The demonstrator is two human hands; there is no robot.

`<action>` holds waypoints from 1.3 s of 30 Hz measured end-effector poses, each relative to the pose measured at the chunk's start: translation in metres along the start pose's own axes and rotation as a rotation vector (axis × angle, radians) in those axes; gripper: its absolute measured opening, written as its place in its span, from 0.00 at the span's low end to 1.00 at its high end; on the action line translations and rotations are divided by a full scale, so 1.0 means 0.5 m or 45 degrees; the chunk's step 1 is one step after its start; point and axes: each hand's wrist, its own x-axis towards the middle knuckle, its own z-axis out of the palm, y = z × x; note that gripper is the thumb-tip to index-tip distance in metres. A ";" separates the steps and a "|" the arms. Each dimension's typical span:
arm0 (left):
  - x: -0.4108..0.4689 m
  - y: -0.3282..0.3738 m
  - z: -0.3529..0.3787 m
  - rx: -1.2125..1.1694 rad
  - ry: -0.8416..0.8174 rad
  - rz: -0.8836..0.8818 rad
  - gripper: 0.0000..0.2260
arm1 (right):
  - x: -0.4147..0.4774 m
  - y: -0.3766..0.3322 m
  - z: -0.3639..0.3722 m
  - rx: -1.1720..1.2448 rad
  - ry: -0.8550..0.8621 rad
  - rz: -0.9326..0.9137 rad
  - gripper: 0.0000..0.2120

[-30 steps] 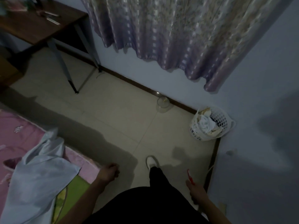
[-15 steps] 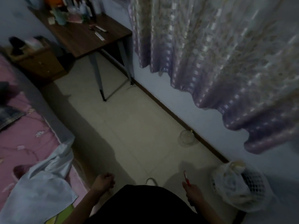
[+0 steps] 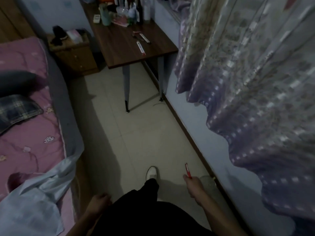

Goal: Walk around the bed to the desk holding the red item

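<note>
My right hand (image 3: 193, 183) grips a thin red pen-like stick (image 3: 187, 170) whose tip points up and forward. It hangs low at my right side, above the tiled floor and next to a clear glass bowl (image 3: 208, 183) by the skirting board. My left hand (image 3: 99, 202) hangs at my left side with its fingers loosely curled and holds nothing. It is close to the bed's corner and a pale blue garment (image 3: 34, 198) draped over it. My white shoe (image 3: 151, 173) steps forward between the hands.
A pink bed (image 3: 29, 116) with dark pillows fills the left. Ahead stands a dark wooden table (image 3: 122, 46) on grey legs, cluttered with bottles and pens, beside a small wooden nightstand (image 3: 75, 53). A purple patterned curtain (image 3: 247, 82) hangs along the right wall.
The view has swung left and forward along the floor. The white laundry basket has left the view, the table and nightstand have come closer, and the glass bowl now lies beside my right hand.
</note>
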 end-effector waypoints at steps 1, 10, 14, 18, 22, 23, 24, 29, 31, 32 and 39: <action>0.017 0.029 -0.001 0.018 -0.020 0.007 0.19 | 0.022 -0.030 -0.007 0.010 -0.001 -0.007 0.17; 0.194 0.335 -0.025 -0.144 -0.016 -0.031 0.08 | 0.179 -0.207 -0.083 -0.051 -0.086 0.041 0.18; 0.239 0.456 -0.037 -0.140 -0.028 0.005 0.07 | 0.225 -0.256 -0.134 -0.026 -0.081 0.029 0.15; 0.288 0.547 -0.037 -0.193 -0.018 -0.007 0.06 | 0.293 -0.325 -0.177 -0.014 -0.058 0.065 0.14; 0.338 0.616 -0.041 -0.249 -0.013 -0.066 0.07 | 0.365 -0.439 -0.208 -0.110 -0.051 0.055 0.13; 0.351 0.630 -0.042 -0.264 -0.002 -0.086 0.07 | 0.390 -0.471 -0.214 -0.144 -0.059 0.049 0.13; 0.364 0.645 -0.042 -0.280 0.009 -0.106 0.08 | 0.413 -0.505 -0.218 -0.165 -0.081 0.037 0.11; 0.425 0.714 -0.054 -0.401 0.105 -0.217 0.08 | 0.528 -0.693 -0.215 -0.244 -0.220 -0.041 0.19; 0.444 0.739 -0.061 -0.465 0.140 -0.248 0.08 | 0.567 -0.775 -0.201 -0.308 -0.263 -0.094 0.20; 0.454 0.754 -0.065 -0.504 0.153 -0.251 0.08 | 0.587 -0.818 -0.192 -0.355 -0.284 -0.114 0.20; 0.514 0.816 -0.104 -0.723 0.242 -0.322 0.10 | 0.673 -1.089 -0.106 -0.579 -0.322 -0.300 0.16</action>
